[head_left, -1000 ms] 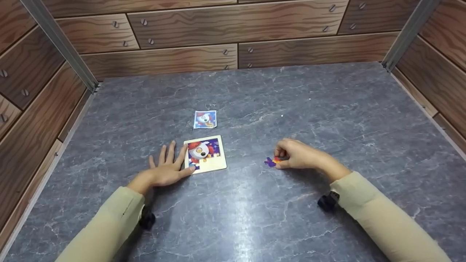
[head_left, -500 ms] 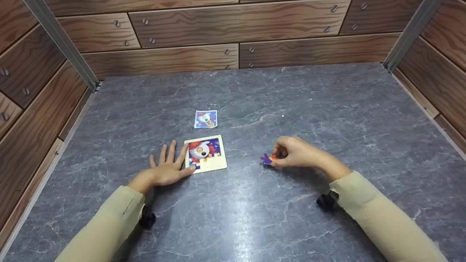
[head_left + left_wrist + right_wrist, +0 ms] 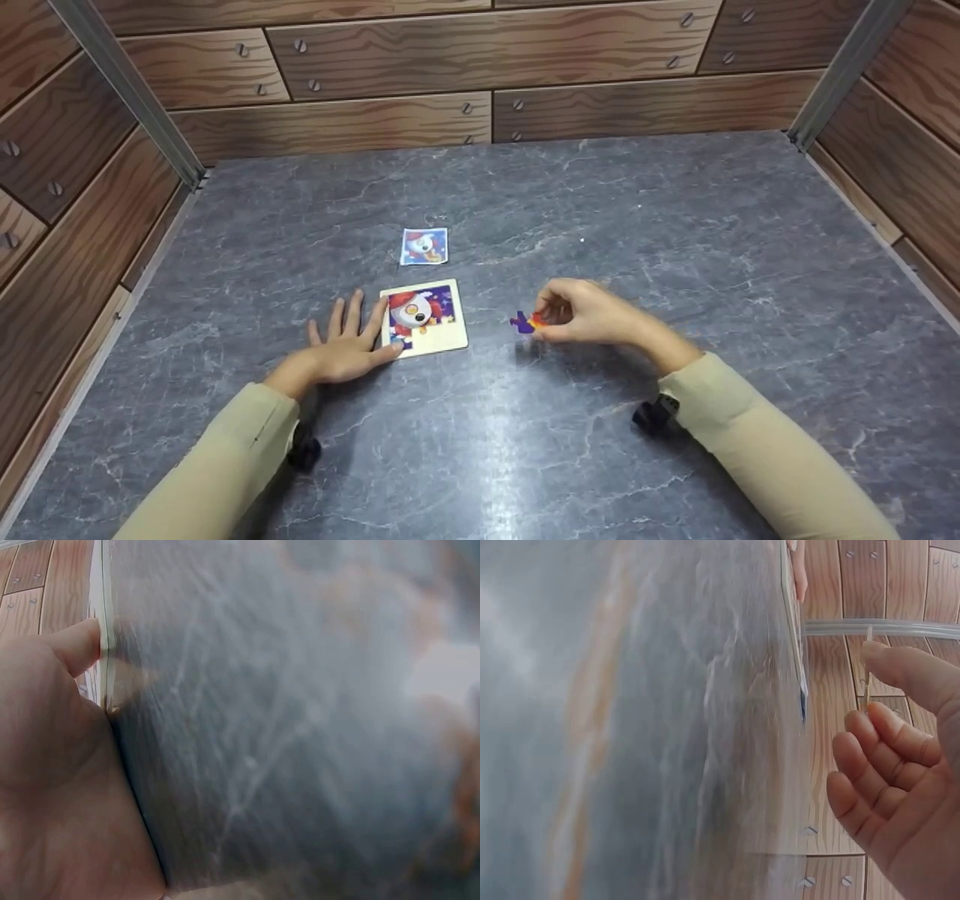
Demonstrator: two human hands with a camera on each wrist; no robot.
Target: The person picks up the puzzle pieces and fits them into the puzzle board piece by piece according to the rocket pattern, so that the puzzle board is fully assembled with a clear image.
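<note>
In the head view a square jigsaw puzzle board [image 3: 442, 343] with a pale frame lies left of the middle of the table. Its picture of a white and red figure fills most of it, while the lower right shows bare pale backing. My left hand [image 3: 345, 352] rests flat, fingers spread, with thumb and index finger on the board's left edge. To the right of the board, my right hand [image 3: 592, 311] pinches a purple and orange puzzle piece [image 3: 523, 323] between thumb and fingers. The right wrist view shows this piece [image 3: 868, 682] edge-on, raised off the table.
A small printed picture card [image 3: 424, 246] of the same figure lies just behind the board. The grey marbled table [image 3: 675, 225] is bounded by wood-patterned walls [image 3: 390, 52] at the back and both sides. Each wrist carries a small black camera [image 3: 655, 414].
My right hand has lifted the puzzle piece from the table and carried it left, closer to the board. My left hand and the board stay in place.
</note>
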